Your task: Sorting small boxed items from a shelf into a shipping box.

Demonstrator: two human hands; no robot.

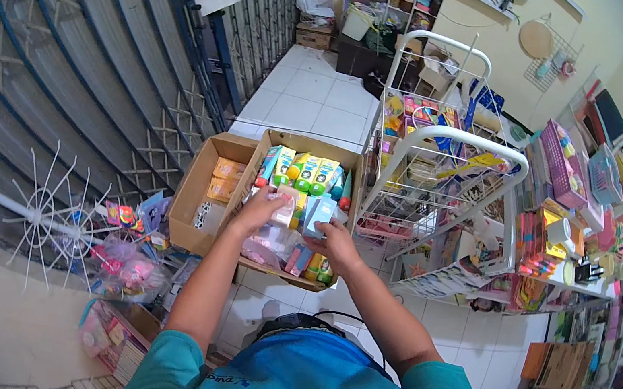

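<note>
Both my hands are inside an open cardboard box (356,171) packed with small toiletry-like goods. My right hand (337,246) grips a light blue small box (320,214), thumb and fingers at its lower right edge. A pale pink small box (285,203) is in my left hand (260,211), the fingers closed at its left side. Behind them stand several yellow, white and green cartons (304,170). Clear-wrapped pinkish packs (269,243) lie nearer me. Some contents are hidden under my hands.
A second cardboard box (190,212) with orange packs (226,179) adjoins on the left. To the right stands a white wire rack (450,139) full of goods. A folding metal gate (63,66) and a white spoked display stand (39,216) are at left. White floor tiles (303,95) lie beyond.
</note>
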